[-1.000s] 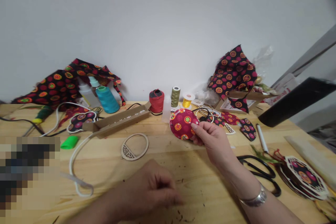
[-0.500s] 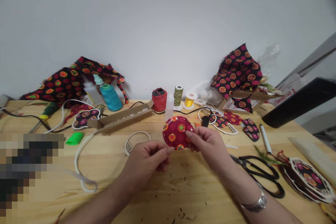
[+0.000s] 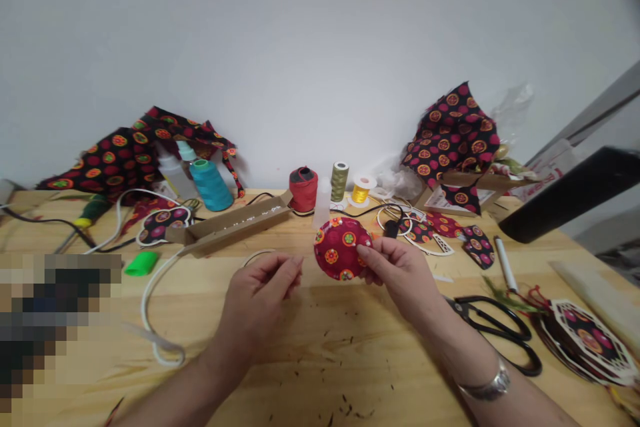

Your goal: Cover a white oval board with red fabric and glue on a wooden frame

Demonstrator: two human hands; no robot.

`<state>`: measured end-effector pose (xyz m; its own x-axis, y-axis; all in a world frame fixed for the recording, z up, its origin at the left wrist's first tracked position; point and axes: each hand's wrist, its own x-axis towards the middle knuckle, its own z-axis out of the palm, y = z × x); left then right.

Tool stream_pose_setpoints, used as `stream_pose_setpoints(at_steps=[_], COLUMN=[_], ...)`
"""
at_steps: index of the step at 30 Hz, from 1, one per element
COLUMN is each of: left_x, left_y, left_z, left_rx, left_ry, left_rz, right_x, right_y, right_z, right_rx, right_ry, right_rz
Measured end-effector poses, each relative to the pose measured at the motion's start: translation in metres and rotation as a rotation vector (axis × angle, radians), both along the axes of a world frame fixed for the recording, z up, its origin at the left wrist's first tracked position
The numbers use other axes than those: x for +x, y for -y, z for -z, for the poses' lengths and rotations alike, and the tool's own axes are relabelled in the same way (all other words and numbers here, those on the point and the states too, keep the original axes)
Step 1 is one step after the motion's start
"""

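My right hand (image 3: 400, 273) pinches a round pad covered in red patterned fabric (image 3: 341, 248) by its right edge and holds it upright just above the wooden table (image 3: 320, 347). My left hand (image 3: 260, 297) hovers to the left of the pad with its fingers loosely bent and apart, and nothing shows in them. It covers most of a thin wooden oval frame (image 3: 256, 255), of which only a sliver of the rim peeks out above the knuckles. A metal bracelet (image 3: 487, 387) sits on my right wrist.
Thread spools stand at the back: teal (image 3: 210, 183), red (image 3: 303, 189), olive (image 3: 340, 180), yellow (image 3: 361, 191). A cardboard strip (image 3: 235, 225), white cord (image 3: 150, 307) and green clip (image 3: 141, 263) lie left. Black scissors (image 3: 505, 337), a pen (image 3: 504, 263) and fabric-covered pieces (image 3: 585, 340) lie right.
My right hand brought the red pad nearer and toward the middle. My left hand rose from the table's front, touched the pad's left edge, then drew back left over the wooden frame.
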<state>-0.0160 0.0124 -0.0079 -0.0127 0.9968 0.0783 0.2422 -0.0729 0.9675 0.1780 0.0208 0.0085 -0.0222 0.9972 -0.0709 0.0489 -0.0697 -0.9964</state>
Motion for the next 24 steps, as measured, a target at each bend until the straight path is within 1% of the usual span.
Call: stream_pose_setpoints(at_steps=[2,5,6,8,11,19,24], left_x=[-0.0013,0.0000,0.0009,0.0022,0.0027,0.0017,0.0012], left_y=[0.0007,0.0023,0.0026,0.0027,0.0022,0.0039,0.0044], left_z=[0.0033,0.0064,0.0067,0.0065,0.0065,0.0104,0.0091], left_rx=[0.231,0.541,0.612,0.697,0.736,0.768,0.738], left_ry=[-0.094,-0.254,-0.301,-0.366,-0.415,-0.516,-0.570], left_rz=[-0.081,-0.115,-0.114,-0.111,-0.110,-0.073,-0.066], right_x=[-0.0006,-0.0026,-0.0033,-0.0044,-0.0052,-0.0050,-0.0056], right_y=[0.0005,0.0020,0.0025,0.0032,0.0040,0.0045,0.0045], right_z=[0.0016,0.0052,0.0062,0.0075,0.0080,0.0089,0.0098], right_rx=[-0.008,-0.024,-0.028,-0.037,-0.044,-0.054,-0.053], right_ry=[0.001,-0.015,-0.018,-0.018,-0.031,-0.031,-0.037], right_rz=[-0.017,-0.034,-0.036,-0.039,-0.044,-0.063,-0.064])
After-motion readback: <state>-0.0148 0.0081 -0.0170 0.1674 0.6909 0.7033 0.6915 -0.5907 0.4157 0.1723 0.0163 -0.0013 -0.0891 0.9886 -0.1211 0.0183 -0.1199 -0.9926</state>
